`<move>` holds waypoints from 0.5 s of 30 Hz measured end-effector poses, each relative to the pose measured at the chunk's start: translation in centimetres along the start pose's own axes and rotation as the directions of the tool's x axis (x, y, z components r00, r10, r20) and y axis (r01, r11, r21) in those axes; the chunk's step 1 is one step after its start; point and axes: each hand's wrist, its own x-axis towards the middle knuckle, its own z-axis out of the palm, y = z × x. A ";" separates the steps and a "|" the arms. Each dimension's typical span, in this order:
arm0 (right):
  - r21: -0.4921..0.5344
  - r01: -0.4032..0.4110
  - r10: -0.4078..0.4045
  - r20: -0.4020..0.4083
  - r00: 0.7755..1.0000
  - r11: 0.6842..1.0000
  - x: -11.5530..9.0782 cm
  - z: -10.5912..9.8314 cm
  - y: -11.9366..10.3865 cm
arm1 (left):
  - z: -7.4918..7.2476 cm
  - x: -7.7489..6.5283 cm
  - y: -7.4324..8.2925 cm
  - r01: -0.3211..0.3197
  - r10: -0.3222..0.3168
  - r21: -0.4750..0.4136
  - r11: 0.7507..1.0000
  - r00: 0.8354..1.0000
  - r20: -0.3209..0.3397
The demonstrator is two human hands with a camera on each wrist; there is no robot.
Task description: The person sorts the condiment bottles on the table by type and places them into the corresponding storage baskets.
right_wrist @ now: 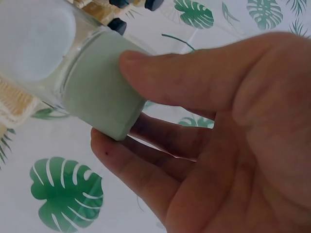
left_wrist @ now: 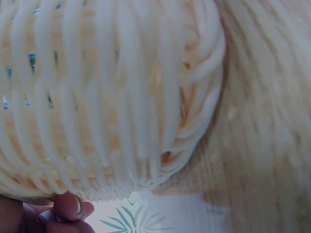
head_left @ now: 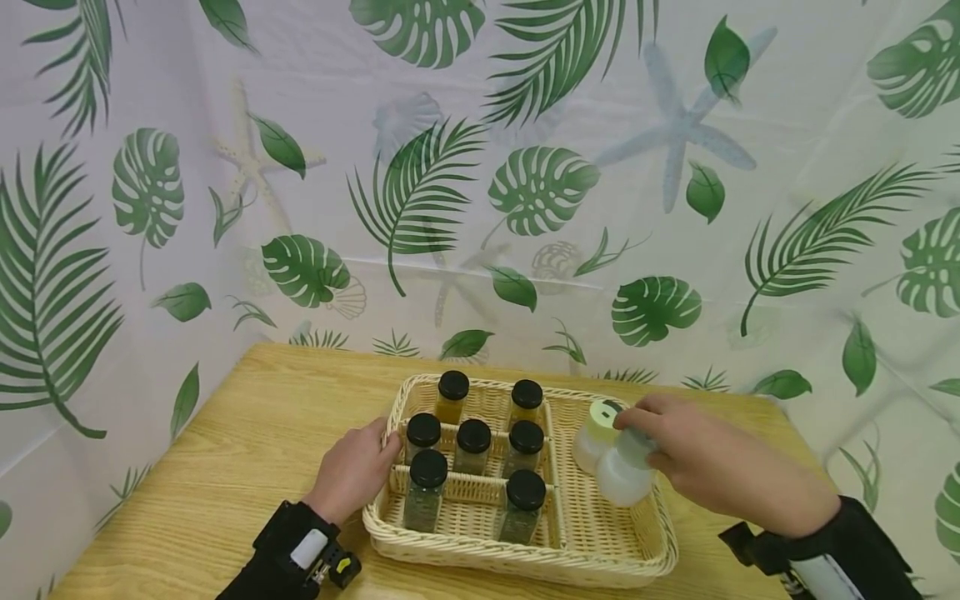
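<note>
A pale wicker basket (head_left: pixel 517 560) with dividers stands on the table. My left hand (head_left: pixel 352 473) grips its left rim; in the left wrist view the fingers (left_wrist: pixel 68 206) show beside the woven wall (left_wrist: pixel 107 97). With thumb and fingers, my right hand (head_left: pixel 686 442) holds a clear jar (head_left: pixel 624 481) of white contents by its pale green lid (right_wrist: pixel 99 82). The jar is tilted over the basket's right compartment. Beside it there stands another jar (head_left: pixel 587 447) with a yellow-green lid. Whether the two jars touch, I cannot tell.
Several black-lidded spice jars (head_left: pixel 424 492) stand in the left compartments, some with yellowish contents (head_left: pixel 450 408). The wooden table (head_left: pixel 292 392) extends to either side of the basket. Behind it hangs a white leaf-print cloth (head_left: pixel 450 333).
</note>
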 end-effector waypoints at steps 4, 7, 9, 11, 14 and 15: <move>0.012 -0.003 0.002 0.043 0.999 1.000 0.3 0.8 -0.2 | -0.1 -0.1 0.0 0.002 -0.002 -0.006 1.000 1.000 0.006; 0.010 0.006 -0.006 0.051 0.999 1.000 0.4 1.3 -0.2 | -0.1 -0.1 0.0 -0.003 0.003 -0.006 1.000 1.000 0.003; 0.006 0.017 -0.017 0.044 0.999 1.000 0.5 1.6 -0.3 | 0.0 -0.1 0.0 -0.004 0.004 -0.003 1.000 1.000 0.000; 0.009 0.020 -0.020 0.044 0.999 1.000 0.5 1.9 -0.3 | 0.0 -0.1 0.0 -0.004 0.004 -0.001 1.000 1.000 -0.002; 0.016 0.005 -0.006 0.060 0.998 1.000 0.6 2.3 -0.4 | 0.0 -0.1 0.0 -0.003 0.003 -0.002 1.000 1.000 0.000; 0.019 0.000 -0.001 0.066 0.998 1.000 0.7 2.4 -0.4 | -0.1 -0.1 0.0 -0.003 0.003 -0.001 1.000 1.000 -0.001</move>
